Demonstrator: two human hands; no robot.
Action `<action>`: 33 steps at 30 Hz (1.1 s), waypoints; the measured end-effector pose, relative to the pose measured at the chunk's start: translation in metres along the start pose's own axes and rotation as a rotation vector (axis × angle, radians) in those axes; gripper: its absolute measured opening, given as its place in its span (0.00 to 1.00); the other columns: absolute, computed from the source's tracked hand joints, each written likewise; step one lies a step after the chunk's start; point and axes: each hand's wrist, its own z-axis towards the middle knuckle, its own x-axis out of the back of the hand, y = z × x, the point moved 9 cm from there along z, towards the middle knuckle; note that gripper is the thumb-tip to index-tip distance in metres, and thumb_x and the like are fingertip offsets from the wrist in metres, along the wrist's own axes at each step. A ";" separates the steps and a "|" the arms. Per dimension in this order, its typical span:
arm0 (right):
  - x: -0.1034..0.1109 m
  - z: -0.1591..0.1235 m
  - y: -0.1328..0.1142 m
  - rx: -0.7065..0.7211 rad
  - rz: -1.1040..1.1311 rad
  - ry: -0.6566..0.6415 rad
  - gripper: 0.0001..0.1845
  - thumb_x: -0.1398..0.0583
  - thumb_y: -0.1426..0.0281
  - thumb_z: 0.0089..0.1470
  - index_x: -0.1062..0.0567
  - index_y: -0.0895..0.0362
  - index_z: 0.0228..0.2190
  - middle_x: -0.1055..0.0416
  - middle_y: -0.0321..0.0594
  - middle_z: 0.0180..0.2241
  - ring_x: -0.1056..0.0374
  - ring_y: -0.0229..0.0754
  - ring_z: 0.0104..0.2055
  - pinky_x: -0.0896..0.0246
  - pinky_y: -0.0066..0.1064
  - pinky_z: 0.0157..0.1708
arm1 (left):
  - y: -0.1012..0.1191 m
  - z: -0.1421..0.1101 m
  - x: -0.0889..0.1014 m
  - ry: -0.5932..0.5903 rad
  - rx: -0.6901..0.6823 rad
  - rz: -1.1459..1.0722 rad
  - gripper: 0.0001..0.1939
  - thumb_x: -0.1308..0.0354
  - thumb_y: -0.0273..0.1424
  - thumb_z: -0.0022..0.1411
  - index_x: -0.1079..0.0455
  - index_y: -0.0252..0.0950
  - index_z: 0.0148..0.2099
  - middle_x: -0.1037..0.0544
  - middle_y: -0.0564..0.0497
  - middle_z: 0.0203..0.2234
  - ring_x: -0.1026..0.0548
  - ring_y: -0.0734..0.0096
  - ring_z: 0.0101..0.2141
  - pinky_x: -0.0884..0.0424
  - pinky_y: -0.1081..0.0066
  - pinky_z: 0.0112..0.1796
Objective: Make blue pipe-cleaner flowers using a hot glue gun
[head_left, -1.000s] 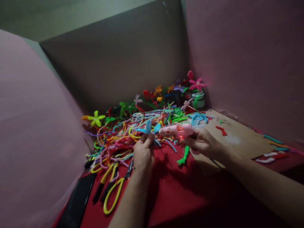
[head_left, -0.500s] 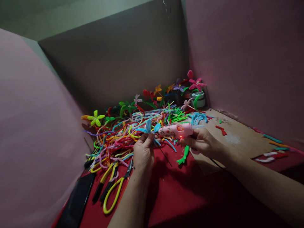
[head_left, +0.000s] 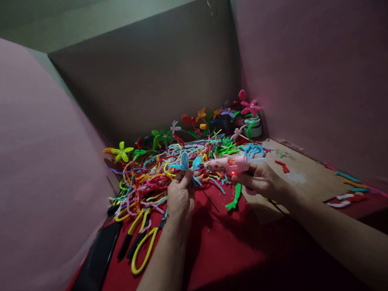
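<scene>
My left hand (head_left: 181,197) pinches a light blue pipe-cleaner flower (head_left: 185,161) by its thin dark wire stem, which slants down to the right over the red cloth. My right hand (head_left: 261,179) is wrapped round a pink glue gun (head_left: 228,164) with a small red light glowing on it. The gun's nozzle points left, close to the base of the blue petals. Both hands hover just in front of a big tangle of coloured pipe cleaners (head_left: 157,173).
Finished pipe-cleaner flowers (head_left: 212,117) stand along the back wall beside a small white pot (head_left: 254,126). Yellow-handled scissors and pliers (head_left: 142,238) lie at the front left. A green pipe-cleaner piece (head_left: 235,198) lies by a brown cardboard sheet (head_left: 300,178). Cardboard walls enclose three sides.
The blue flower and the glue gun have both shifted slightly up and to the left. Both hands keep the same grip.
</scene>
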 end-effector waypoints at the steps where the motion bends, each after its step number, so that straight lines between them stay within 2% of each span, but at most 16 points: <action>1: 0.001 0.000 0.000 0.003 0.001 0.006 0.15 0.42 0.61 0.52 0.25 0.57 0.37 0.31 0.39 0.23 0.32 0.39 0.28 0.38 0.25 0.21 | 0.000 0.000 0.001 0.001 -0.001 0.000 0.08 0.34 0.24 0.44 0.30 0.30 0.27 0.25 0.52 0.18 0.27 0.76 0.19 0.30 0.77 0.24; 5: 0.003 0.000 -0.006 0.039 0.003 0.009 0.19 0.44 0.64 0.55 0.29 0.56 0.48 0.26 0.44 0.36 0.31 0.44 0.41 0.32 0.32 0.36 | 0.002 0.003 0.005 0.014 -0.015 -0.009 0.07 0.34 0.23 0.44 0.31 0.31 0.27 0.26 0.53 0.18 0.27 0.76 0.20 0.30 0.77 0.24; 7: 0.003 0.001 -0.009 0.069 -0.030 -0.013 0.21 0.43 0.66 0.54 0.32 0.55 0.51 0.29 0.44 0.45 0.35 0.47 0.50 0.36 0.38 0.46 | 0.002 0.004 0.007 0.022 -0.021 -0.014 0.07 0.35 0.23 0.44 0.31 0.31 0.27 0.26 0.53 0.19 0.27 0.76 0.20 0.29 0.76 0.25; 9: 0.007 0.002 -0.007 0.084 -0.125 0.008 0.25 0.43 0.67 0.53 0.35 0.55 0.53 0.33 0.45 0.51 0.39 0.48 0.54 0.41 0.41 0.52 | 0.002 0.006 0.009 0.026 -0.021 -0.015 0.07 0.35 0.23 0.45 0.31 0.30 0.27 0.26 0.52 0.19 0.27 0.76 0.21 0.29 0.76 0.25; 13: 0.021 0.003 0.000 0.153 -0.459 0.143 0.32 0.42 0.67 0.51 0.42 0.61 0.57 0.33 0.52 0.49 0.36 0.49 0.50 0.39 0.41 0.48 | 0.001 0.009 0.009 0.007 -0.023 -0.032 0.07 0.35 0.23 0.45 0.31 0.30 0.28 0.26 0.52 0.20 0.27 0.75 0.21 0.29 0.76 0.25; 16: 0.024 0.005 0.001 0.215 -0.692 0.155 0.37 0.42 0.66 0.51 0.48 0.64 0.59 0.31 0.53 0.44 0.34 0.49 0.45 0.36 0.40 0.44 | -0.001 0.010 0.009 0.012 -0.006 -0.012 0.07 0.35 0.23 0.45 0.31 0.30 0.28 0.25 0.51 0.20 0.27 0.76 0.21 0.29 0.76 0.25; 19: 0.034 0.003 0.006 0.191 -0.926 0.152 0.38 0.44 0.67 0.53 0.51 0.67 0.60 0.30 0.55 0.40 0.33 0.51 0.41 0.34 0.42 0.38 | 0.000 0.010 0.010 0.034 -0.013 0.009 0.06 0.36 0.23 0.45 0.31 0.30 0.26 0.25 0.51 0.19 0.27 0.75 0.21 0.29 0.76 0.25; 22: 0.062 -0.009 0.018 0.085 -1.118 0.192 0.35 0.48 0.68 0.55 0.52 0.71 0.59 0.30 0.60 0.41 0.32 0.54 0.40 0.34 0.44 0.38 | 0.000 0.009 0.009 0.043 -0.014 0.017 0.06 0.36 0.22 0.46 0.31 0.30 0.26 0.26 0.51 0.19 0.27 0.75 0.21 0.29 0.76 0.24; 25: 0.097 -0.030 0.030 0.051 -1.230 0.240 0.33 0.51 0.69 0.56 0.50 0.76 0.58 0.39 0.66 0.52 0.40 0.58 0.53 0.42 0.47 0.50 | -0.001 0.009 0.010 0.057 -0.008 0.007 0.05 0.37 0.20 0.46 0.31 0.30 0.27 0.27 0.52 0.19 0.27 0.75 0.21 0.29 0.76 0.24; 26: 0.110 -0.038 0.036 0.012 -1.240 0.264 0.33 0.51 0.68 0.56 0.50 0.75 0.58 0.41 0.65 0.54 0.42 0.58 0.55 0.43 0.47 0.51 | -0.001 0.009 0.010 0.057 -0.007 0.004 0.05 0.38 0.20 0.46 0.31 0.30 0.27 0.27 0.53 0.19 0.27 0.75 0.21 0.29 0.76 0.24; 29: 0.144 -0.059 0.053 -0.148 -1.168 0.321 0.34 0.50 0.64 0.55 0.48 0.72 0.58 0.40 0.63 0.54 0.40 0.59 0.55 0.41 0.48 0.49 | -0.004 0.011 0.007 0.029 -0.003 0.002 0.05 0.38 0.20 0.47 0.31 0.31 0.28 0.26 0.52 0.19 0.27 0.75 0.20 0.29 0.76 0.24; 33: 0.166 -0.064 0.060 -0.212 -1.024 0.369 0.35 0.46 0.60 0.52 0.43 0.66 0.57 0.36 0.58 0.52 0.37 0.58 0.52 0.39 0.45 0.47 | -0.006 0.012 0.006 0.020 -0.001 0.019 0.05 0.37 0.20 0.47 0.31 0.30 0.28 0.27 0.52 0.19 0.28 0.75 0.19 0.30 0.77 0.22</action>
